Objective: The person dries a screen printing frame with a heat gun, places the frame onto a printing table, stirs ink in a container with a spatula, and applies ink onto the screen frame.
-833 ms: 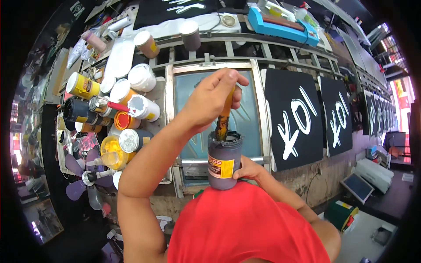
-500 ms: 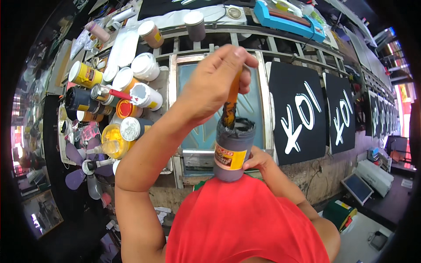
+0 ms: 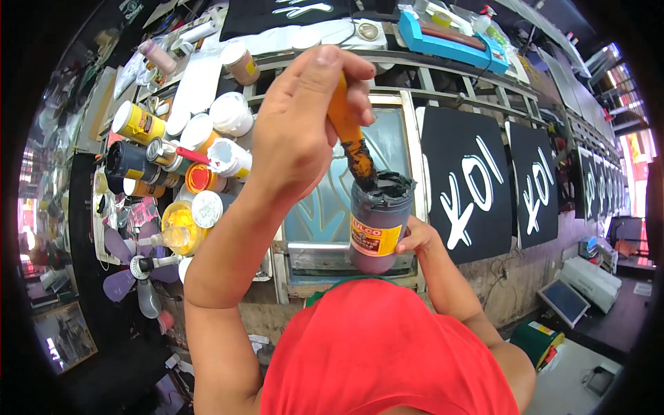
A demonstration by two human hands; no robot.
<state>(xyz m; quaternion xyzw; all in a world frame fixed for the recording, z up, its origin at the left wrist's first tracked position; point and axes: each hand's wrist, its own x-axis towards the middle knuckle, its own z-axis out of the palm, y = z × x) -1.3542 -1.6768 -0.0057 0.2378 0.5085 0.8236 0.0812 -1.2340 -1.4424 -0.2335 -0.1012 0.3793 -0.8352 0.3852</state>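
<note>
My left hand (image 3: 294, 117), raised over the bench, has its fingers wrapped round an orange spatula (image 3: 342, 114). The spatula slants down to the right, its lower part coated in black ink and its tip at the mouth of a dark grey ink jar (image 3: 380, 207). Thick dark ink smears the jar's rim. From the right side, my right hand (image 3: 418, 236) grips the jar, which has a yellow and red label; most of these fingers are hidden behind it. Beneath both hands lies a framed printing screen (image 3: 308, 218) with a bluish mesh.
Several ink tubs, including a yellow one (image 3: 138, 123), crowd the left, above a purple-bladed fan (image 3: 142, 266). Black printed panels (image 3: 463, 183) with white lettering line the right. A blue device (image 3: 453, 45) stands at the far side; a metal rail (image 3: 477, 104) crosses behind the screen.
My left hand has moved left and up, and the spatula now leans more. The jar, in my right hand, has shifted slightly right and up.
</note>
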